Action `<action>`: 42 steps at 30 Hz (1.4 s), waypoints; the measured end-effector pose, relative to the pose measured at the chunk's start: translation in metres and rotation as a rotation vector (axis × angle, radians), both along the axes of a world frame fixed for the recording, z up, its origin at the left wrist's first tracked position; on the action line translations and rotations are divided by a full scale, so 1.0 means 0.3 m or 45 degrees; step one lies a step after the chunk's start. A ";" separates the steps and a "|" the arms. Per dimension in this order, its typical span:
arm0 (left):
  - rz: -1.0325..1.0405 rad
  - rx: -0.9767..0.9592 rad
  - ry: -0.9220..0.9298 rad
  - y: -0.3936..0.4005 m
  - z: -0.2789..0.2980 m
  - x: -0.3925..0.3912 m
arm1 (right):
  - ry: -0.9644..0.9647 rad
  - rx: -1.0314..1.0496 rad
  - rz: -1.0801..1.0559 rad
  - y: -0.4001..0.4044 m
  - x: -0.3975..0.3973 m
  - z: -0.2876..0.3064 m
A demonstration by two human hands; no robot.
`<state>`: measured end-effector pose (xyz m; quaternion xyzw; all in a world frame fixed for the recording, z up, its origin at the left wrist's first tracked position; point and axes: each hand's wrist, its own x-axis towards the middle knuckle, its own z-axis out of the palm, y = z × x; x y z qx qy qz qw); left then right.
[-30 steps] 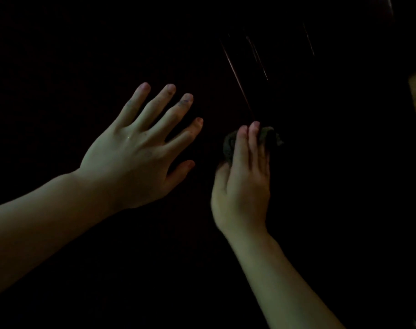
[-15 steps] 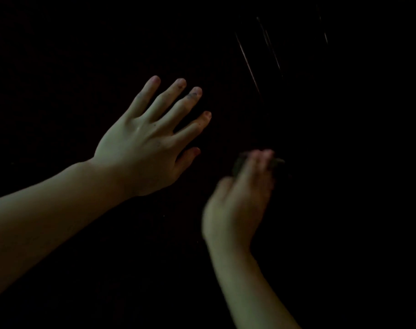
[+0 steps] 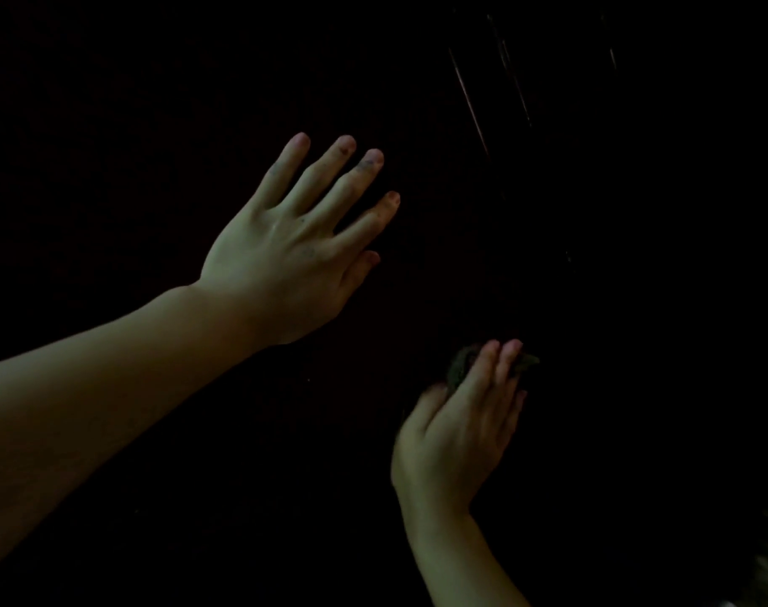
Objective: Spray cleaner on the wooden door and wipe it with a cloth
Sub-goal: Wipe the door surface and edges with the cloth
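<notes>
Left hand (image 3: 286,251): fingers straight and spread wide, palm toward the dark wooden door (image 3: 592,212); whether it actually touched the surface could not be told in the gloom. It held nothing.

Right hand (image 3: 465,427): lower and to the right, fingers straight and close together, pressing a small dark cloth (image 3: 461,365) against the door. The cloth showed only as a bunched edge past the fingertips.

Door: nearly black, with a few thin slanting glints at upper right.
</notes>
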<state>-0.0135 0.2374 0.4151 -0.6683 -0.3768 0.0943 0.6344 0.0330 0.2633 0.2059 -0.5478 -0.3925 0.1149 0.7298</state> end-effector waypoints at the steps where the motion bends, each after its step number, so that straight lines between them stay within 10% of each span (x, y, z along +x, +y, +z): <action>1: -0.003 0.003 -0.001 0.000 -0.003 0.001 | -0.040 0.053 0.018 -0.011 -0.003 0.016; 8: -0.029 -0.001 -0.025 -0.001 -0.014 0.002 | -0.394 0.483 0.186 -0.065 -0.042 0.158; 18: 0.014 0.003 0.009 0.000 -0.039 0.002 | 0.344 -0.253 0.014 0.104 0.091 0.007; 25: -0.029 0.007 -0.002 -0.002 -0.046 0.002 | -0.337 0.338 0.027 0.024 0.043 0.079; 34: 0.001 -0.019 0.037 0.036 -0.126 0.044 | 0.365 -0.406 0.023 0.139 0.151 -0.209; 42: -0.006 -0.051 0.077 0.083 -0.192 0.086 | -0.215 0.157 -0.001 0.090 0.107 -0.037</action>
